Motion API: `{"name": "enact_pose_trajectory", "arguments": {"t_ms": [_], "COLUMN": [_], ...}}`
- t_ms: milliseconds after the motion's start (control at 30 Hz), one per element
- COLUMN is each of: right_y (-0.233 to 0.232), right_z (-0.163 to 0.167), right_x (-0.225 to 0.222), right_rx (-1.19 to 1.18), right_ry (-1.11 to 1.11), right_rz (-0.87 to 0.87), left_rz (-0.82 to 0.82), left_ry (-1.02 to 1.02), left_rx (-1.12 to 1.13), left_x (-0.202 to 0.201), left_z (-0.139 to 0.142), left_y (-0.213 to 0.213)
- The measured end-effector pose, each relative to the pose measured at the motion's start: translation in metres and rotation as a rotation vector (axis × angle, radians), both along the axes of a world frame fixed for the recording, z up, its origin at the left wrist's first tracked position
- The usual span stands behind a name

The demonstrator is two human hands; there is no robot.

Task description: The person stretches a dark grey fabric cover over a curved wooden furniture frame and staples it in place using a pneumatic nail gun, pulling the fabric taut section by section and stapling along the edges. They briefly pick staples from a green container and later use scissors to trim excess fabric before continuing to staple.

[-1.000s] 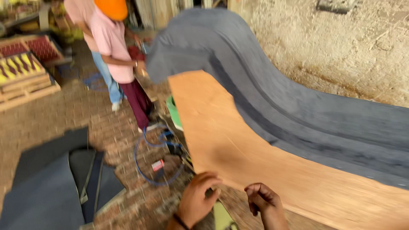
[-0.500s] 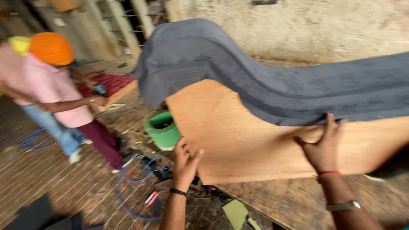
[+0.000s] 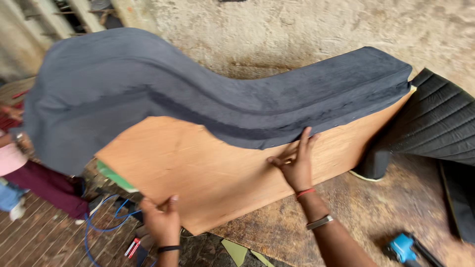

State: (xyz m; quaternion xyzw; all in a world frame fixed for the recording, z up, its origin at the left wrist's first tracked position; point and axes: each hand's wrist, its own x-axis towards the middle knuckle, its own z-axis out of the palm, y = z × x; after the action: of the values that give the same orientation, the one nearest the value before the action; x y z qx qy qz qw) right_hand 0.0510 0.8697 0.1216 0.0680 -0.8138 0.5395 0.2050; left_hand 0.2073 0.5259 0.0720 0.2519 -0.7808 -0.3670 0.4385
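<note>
A curved plywood panel (image 3: 213,168) stands on edge on a rough work table (image 3: 396,207), its wavy top covered in dark grey velvet fabric (image 3: 163,94). My left hand (image 3: 161,220) grips the panel's lower left edge. My right hand (image 3: 296,160) lies flat on the wood face, fingers spread, its fingertips touching the fabric's lower hem. A red band and a metal bracelet sit on that wrist.
A blue power tool (image 3: 403,247) lies at the table's lower right. Black ribbed upholstery (image 3: 440,123) leans at the right. A blue cable (image 3: 106,222) and small tools lie on the brick floor. Another person (image 3: 29,173) in pink and maroon stands at the left, and a plastered wall rises behind.
The view swung right and closer. My right hand slid left along the fabric hem, my left hand dropped to the panel's lower edge, and the other person moved mostly out of view.
</note>
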Motion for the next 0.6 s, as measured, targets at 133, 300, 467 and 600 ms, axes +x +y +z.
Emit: {"name": "enact_pose_trajectory", "arguments": {"t_ms": [133, 300, 467, 600], "right_y": [0.054, 0.088, 0.064, 0.019], "right_z": [-0.003, 0.047, 0.097, 0.131], "right_x": [-0.075, -0.125, -0.039, 0.072], "right_rx": [-0.004, 0.152, 0.096, -0.012], "right_ry": [0.244, 0.047, 0.188, 0.476], "right_rz": [0.19, 0.148, -0.088, 0.154], "left_rz": [0.083, -0.187, -0.529, -0.654], "left_ry": [-0.284, -0.158, -0.28, -0.078], "left_rx": [0.171, -0.107, -0.048, -0.142], "left_x": [-0.003, -0.001, 0.018, 0.035], "left_z": [0.0, 0.015, 0.049, 0.096], "left_y": [0.094, 0.181, 0.153, 0.101]}}
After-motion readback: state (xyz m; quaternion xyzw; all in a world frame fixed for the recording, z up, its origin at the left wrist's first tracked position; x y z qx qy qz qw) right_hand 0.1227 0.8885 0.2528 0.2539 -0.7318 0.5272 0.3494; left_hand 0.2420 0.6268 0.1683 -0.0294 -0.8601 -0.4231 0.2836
